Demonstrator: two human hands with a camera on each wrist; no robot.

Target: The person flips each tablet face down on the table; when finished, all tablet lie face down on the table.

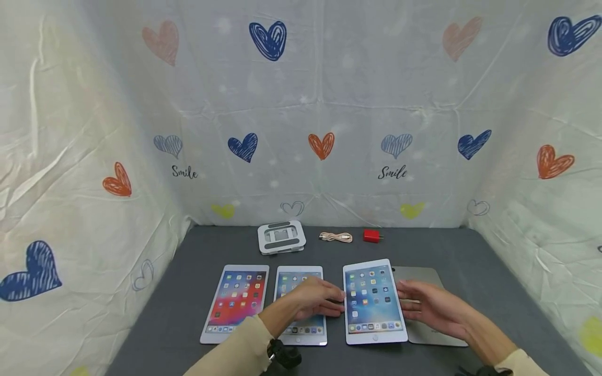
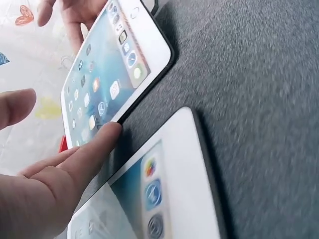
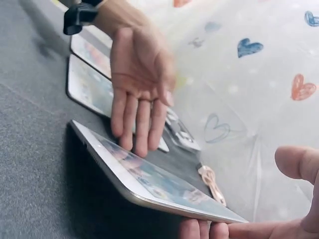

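A white tablet [image 1: 373, 303] with a lit home screen sits between my two hands. In the right wrist view, this tablet [image 3: 154, 181] is tilted, with a dark shadow beneath it. My left hand [image 1: 314, 300] reaches over a second white tablet [image 1: 293, 277], straight fingertips at the tilted tablet's left edge. On the opposite side, my right hand [image 1: 435, 308] has its fingers at the right edge, partly tucked under it, and its thumb [image 3: 296, 162] raised away. A silver-backed tablet [image 1: 418, 274] lies face down under my right hand, its left side partly covered.
A third white tablet [image 1: 237, 300] with a red and blue screen lies at the left. Along the back are a white folding stand [image 1: 281, 237], a coiled cable [image 1: 336, 237] and a red charger plug [image 1: 371, 236]. A heart-printed curtain [image 1: 320, 104] surrounds the grey table [image 1: 164, 334].
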